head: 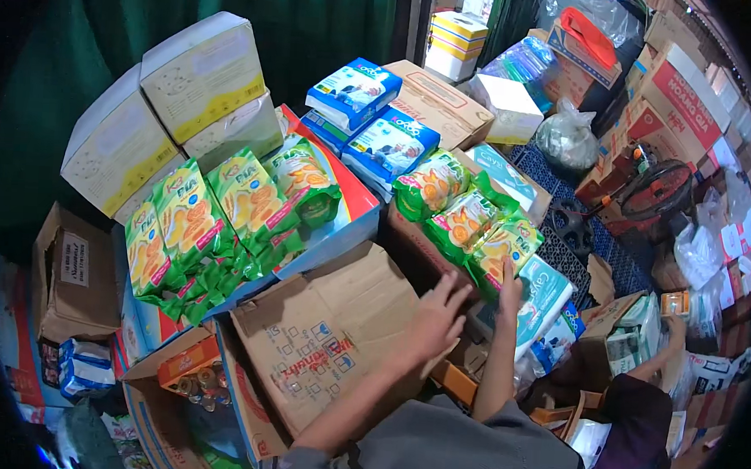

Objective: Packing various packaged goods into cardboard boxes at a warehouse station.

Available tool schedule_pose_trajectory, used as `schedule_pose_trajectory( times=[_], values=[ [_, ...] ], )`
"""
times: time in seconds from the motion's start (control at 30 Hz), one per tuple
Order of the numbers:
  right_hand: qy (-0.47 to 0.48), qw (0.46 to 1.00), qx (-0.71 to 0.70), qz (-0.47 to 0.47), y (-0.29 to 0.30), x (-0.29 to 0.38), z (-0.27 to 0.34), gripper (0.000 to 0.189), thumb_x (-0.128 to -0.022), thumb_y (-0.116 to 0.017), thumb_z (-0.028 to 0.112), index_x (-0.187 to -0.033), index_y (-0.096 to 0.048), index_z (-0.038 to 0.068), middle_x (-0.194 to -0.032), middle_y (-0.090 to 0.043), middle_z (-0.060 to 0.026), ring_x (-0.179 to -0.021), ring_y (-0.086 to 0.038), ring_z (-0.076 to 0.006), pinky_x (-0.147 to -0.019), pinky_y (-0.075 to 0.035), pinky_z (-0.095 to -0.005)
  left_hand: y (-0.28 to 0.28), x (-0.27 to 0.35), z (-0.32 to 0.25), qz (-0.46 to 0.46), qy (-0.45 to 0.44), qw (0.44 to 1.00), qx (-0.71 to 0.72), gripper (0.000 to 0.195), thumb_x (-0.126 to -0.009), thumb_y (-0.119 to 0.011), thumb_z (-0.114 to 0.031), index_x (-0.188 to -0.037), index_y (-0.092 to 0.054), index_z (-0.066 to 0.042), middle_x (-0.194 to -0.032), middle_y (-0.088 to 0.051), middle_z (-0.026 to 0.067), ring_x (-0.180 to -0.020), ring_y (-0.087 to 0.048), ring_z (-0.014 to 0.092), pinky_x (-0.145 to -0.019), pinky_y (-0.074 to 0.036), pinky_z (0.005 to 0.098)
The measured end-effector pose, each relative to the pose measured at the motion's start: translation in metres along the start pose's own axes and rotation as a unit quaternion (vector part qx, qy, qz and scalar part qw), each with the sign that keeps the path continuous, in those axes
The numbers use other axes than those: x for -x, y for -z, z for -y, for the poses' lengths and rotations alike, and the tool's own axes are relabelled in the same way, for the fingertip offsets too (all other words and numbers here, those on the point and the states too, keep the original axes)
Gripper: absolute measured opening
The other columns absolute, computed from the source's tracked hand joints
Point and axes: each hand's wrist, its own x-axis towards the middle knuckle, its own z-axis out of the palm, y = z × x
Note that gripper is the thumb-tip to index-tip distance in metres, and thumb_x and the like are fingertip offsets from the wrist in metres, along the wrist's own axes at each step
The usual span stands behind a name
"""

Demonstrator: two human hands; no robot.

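Observation:
My left hand [438, 324] is over the top of a flattened-looking brown cardboard carton [346, 309], fingers spread and holding nothing. My right hand [507, 283] is upright against the right side of a green biscuit packet [502, 257]; whether its fingers grip the packet is hard to see. Two more green packets, a middle one [462, 217] and a far one [432, 183], lie in a row behind it on a brown carton [425, 250]. Beside my right wrist is a teal-and-white pack [544, 297]. More green packets [188, 215] fill a blue-and-red box [351, 217] to the left.
White-and-yellow boxes [202, 72] are stacked behind that box. Blue diaper packs [393, 143] stand near the middle. An open carton [174, 428] holding small jars is at lower left. To the right, another person's hand [675, 333] reaches toward goods. A black fan [655, 188] stands beyond.

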Motion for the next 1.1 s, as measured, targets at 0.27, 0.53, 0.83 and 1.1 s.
schedule_pose_trajectory(
  times=[0.27, 0.53, 0.83, 1.1],
  values=[
    [-0.056, 0.991, -0.016, 0.119, 0.041, -0.007, 0.002, 0.05, -0.109, -0.055, 0.04, -0.132, -0.062, -0.004, -0.117, -0.072, -0.0112, -0.095, -0.072, -0.0189, -0.081, -0.058, -0.0321, -0.046, 0.02, 0.01, 0.054, -0.003, 0.998, -0.02, 0.067, -0.096, -0.065, -0.021, -0.156, -0.04, -0.007, -0.161, -0.033, 0.0296, -0.144, -0.041, 0.048, -0.115, -0.04, 0.0543],
    [0.049, 0.999, 0.012, 0.0, 0.054, 0.067, 0.026, 0.052, -0.11, -0.053, 0.035, -0.143, -0.051, -0.005, -0.126, -0.067, -0.0181, -0.098, -0.072, -0.0252, -0.084, -0.059, -0.0354, -0.003, 0.008, -0.018, -0.036, 0.043, 0.994, 0.095, 0.069, -0.096, -0.064, -0.017, -0.155, -0.035, 0.002, -0.158, -0.037, 0.0314, -0.141, -0.045, 0.048, -0.115, -0.042, 0.0503],
    [0.209, 0.951, -0.06, 0.22, -0.166, 0.104, 0.169, 0.059, -0.107, -0.061, 0.024, -0.155, -0.042, -0.003, -0.15, -0.052, -0.0186, -0.134, -0.052, -0.0246, -0.113, -0.042, -0.0377, 0.125, 0.003, -0.058, -0.266, 0.102, 0.938, 0.197, 0.086, -0.097, -0.063, -0.011, -0.165, -0.011, -0.001, -0.155, -0.033, 0.0332, -0.14, -0.045, 0.047, -0.115, -0.042, 0.0468],
    [0.217, 0.853, 0.053, 0.471, -0.301, 0.187, 0.203, 0.049, -0.103, -0.062, 0.019, -0.145, -0.054, -0.003, -0.115, -0.072, -0.0139, -0.1, -0.068, -0.016, -0.089, -0.054, -0.0307, 0.178, 0.036, -0.005, -0.462, 0.147, 0.83, 0.277, 0.082, -0.096, -0.054, 0.008, -0.166, -0.012, -0.002, -0.151, -0.034, 0.0193, -0.14, -0.051, 0.03, -0.107, -0.048, 0.0379]
  ],
)
